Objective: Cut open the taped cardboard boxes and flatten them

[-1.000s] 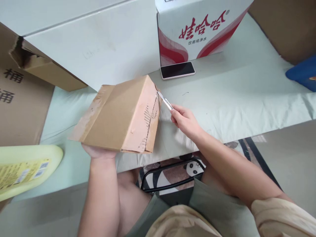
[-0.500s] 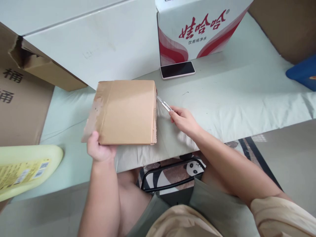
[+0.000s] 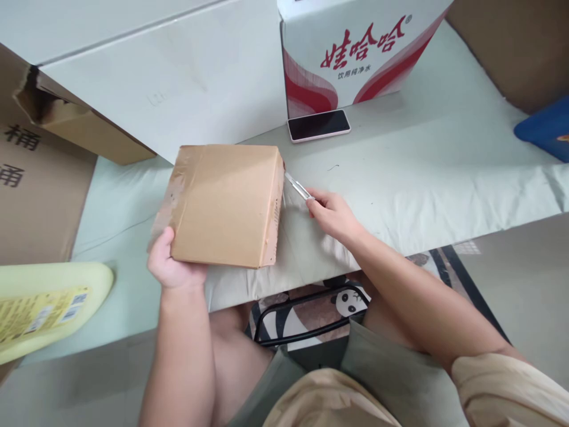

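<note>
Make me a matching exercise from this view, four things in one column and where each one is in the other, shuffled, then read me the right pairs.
Things:
1. small cardboard box
2. cutter knife
3. phone
4. pale yellow bottle

Places:
A. on the cloth, just in front of the white-and-red carton
B. in the right hand
C. at the left edge of the view
D. in the left hand

Pairs: 1-D, 2-B, 3-A, 4-C

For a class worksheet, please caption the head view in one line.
Left hand holds a cardboard box; right hand holds a knife beside it.
</note>
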The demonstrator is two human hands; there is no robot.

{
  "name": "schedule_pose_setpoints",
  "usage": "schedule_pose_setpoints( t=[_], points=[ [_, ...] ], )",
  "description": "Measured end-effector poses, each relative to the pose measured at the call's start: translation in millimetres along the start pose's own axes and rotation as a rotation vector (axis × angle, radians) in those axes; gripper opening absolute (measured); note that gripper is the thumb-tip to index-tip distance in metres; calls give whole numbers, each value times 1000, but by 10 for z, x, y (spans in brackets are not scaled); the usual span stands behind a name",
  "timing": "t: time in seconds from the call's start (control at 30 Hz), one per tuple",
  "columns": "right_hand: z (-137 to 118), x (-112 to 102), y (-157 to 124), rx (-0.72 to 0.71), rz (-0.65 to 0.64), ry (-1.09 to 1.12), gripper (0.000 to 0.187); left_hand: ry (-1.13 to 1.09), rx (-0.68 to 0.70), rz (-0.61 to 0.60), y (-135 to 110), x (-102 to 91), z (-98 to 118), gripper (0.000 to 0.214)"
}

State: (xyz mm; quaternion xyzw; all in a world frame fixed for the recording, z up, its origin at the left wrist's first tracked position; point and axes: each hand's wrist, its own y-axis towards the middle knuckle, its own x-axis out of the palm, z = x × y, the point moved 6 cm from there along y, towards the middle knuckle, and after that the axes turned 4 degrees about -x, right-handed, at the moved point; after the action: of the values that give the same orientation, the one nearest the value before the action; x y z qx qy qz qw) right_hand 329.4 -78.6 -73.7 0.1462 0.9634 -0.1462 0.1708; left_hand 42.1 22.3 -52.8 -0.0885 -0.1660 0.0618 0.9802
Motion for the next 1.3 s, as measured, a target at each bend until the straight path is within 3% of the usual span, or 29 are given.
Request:
schedule_pose_setpoints(
  t=[0.3, 0.57, 0.87, 1.3],
  points=[
    [8, -32, -17, -43, -33, 29, 51, -16, -46, 78, -1, -35, 3, 33],
    [16, 18, -41, -56, -126, 174, 54, -32, -50, 82, 2, -23, -3, 30],
    [33, 15, -22, -70, -135, 243, 52, -13, -156, 72, -12, -25, -4, 29],
    [3, -31, -38, -105, -124, 234, 50, -38, -86, 65, 22, -14, -1, 31]
  ],
)
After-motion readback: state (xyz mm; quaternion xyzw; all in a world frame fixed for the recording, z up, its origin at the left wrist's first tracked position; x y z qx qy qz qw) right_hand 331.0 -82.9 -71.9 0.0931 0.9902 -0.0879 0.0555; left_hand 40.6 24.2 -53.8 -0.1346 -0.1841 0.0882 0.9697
